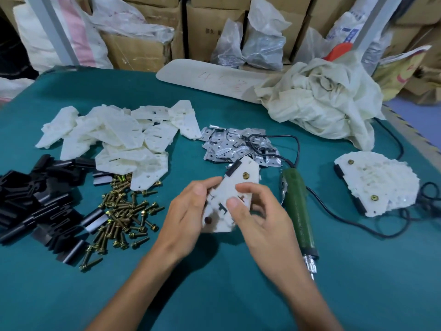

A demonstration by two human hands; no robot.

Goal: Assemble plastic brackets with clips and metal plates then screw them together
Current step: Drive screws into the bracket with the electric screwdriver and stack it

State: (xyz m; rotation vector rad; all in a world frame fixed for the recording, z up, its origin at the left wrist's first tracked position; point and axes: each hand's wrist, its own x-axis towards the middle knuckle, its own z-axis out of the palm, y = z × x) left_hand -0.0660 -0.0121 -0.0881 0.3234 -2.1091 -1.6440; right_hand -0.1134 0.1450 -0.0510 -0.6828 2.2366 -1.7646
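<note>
Both hands hold one white plastic bracket (235, 185) above the green table (214, 295). My left hand (188, 211) grips its left edge; my right hand (260, 211) pinches its right side with thumb and fingers. The bracket carries a black clip at its upper end, a brass screw near the top and a dark screw near the bottom. Loose white brackets (114, 137) are heaped at the back left, black clips (40, 201) at the far left, brass screws (124, 211) between them and my hands. Metal plates (229, 146) lie behind the bracket.
A green electric screwdriver (298, 209) lies just right of my hands, its black cable looping across the plates and off right. A stack of assembled brackets (377, 185) sits at the right. A crumpled cloth bag (319, 96), a white board and cardboard boxes stand behind.
</note>
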